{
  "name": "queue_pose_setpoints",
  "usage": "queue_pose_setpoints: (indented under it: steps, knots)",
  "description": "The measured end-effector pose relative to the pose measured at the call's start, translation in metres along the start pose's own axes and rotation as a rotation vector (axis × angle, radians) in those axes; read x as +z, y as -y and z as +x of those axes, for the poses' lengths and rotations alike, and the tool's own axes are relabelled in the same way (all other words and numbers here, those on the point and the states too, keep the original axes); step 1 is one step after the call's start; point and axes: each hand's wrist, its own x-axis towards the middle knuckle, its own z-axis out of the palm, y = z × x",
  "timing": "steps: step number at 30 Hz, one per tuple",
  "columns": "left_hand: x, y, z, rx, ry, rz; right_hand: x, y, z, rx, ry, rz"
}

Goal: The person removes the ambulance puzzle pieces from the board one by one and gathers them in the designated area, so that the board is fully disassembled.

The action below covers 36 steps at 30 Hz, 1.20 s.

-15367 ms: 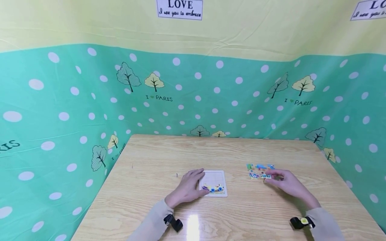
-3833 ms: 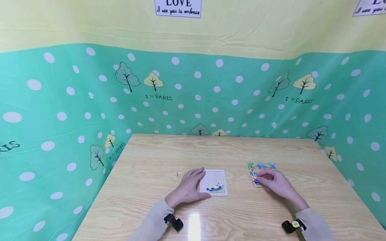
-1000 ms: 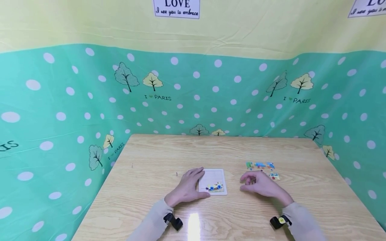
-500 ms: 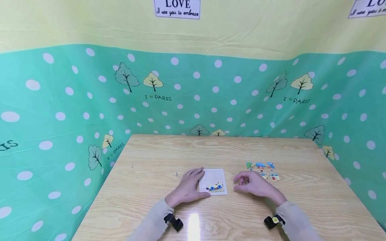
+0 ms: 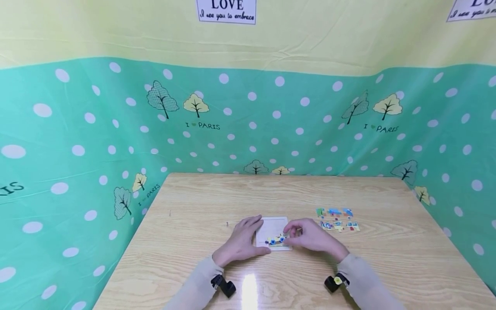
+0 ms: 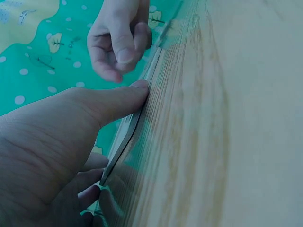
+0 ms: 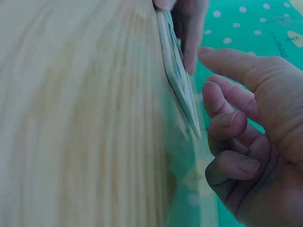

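Observation:
A white square puzzle tray [image 5: 272, 249] lies on the table with a couple of joined jigsaw pieces [image 5: 274, 240] along its near side, printed with a yellow vehicle on blue wheels. My left hand [image 5: 242, 241] holds the tray at its near left corner. Its fingers lie along the left side, and the thumb [image 6: 120, 101] is on the near edge. From the right, my right hand [image 5: 311, 236] reaches over the tray, fingertips right at the joined pieces. In the right wrist view its thumb [image 7: 236, 64] and bent fingers [image 7: 229, 125] stand apart, with no piece visible between them.
Two rows of loose jigsaw pieces [image 5: 334, 212] lie on the wooden table [image 5: 217, 193] to the right of the tray. A tiny dark object [image 5: 227, 224] lies left of it. Polka-dotted cloth [image 5: 252, 129] stands behind the table and at its sides.
My right hand has moved left from the loose pieces to the tray, uncovering more of them. The leftmost piece in the tray 15 seconds ago is gone from there. My left hand has stayed.

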Motion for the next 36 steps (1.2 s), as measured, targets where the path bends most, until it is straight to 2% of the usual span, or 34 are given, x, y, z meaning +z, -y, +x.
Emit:
queue_pose_setpoints:
  steps: [9, 13, 24, 32, 36]
  knots:
    - [0.000, 0.000, 0.001, 0.026, -0.014, 0.003, 0.026, 0.010, 0.019, -0.011, -0.028, 0.002]
    - [0.000, 0.001, 0.002, 0.032, -0.019, 0.009, 0.034, 0.015, 0.024, -0.039, -0.012, -0.034]
    - [-0.001, 0.002, 0.003, 0.039, -0.028, 0.015, 0.034, 0.022, 0.026, -0.041, 0.065, -0.099]
    - [0.000, 0.003, 0.002, 0.038, -0.028, 0.011, 0.035, 0.026, 0.028, -0.041, 0.078, -0.151]
    - [0.000, 0.002, 0.002, 0.038, -0.021, 0.010, 0.035, 0.028, 0.027, -0.027, 0.074, -0.137]
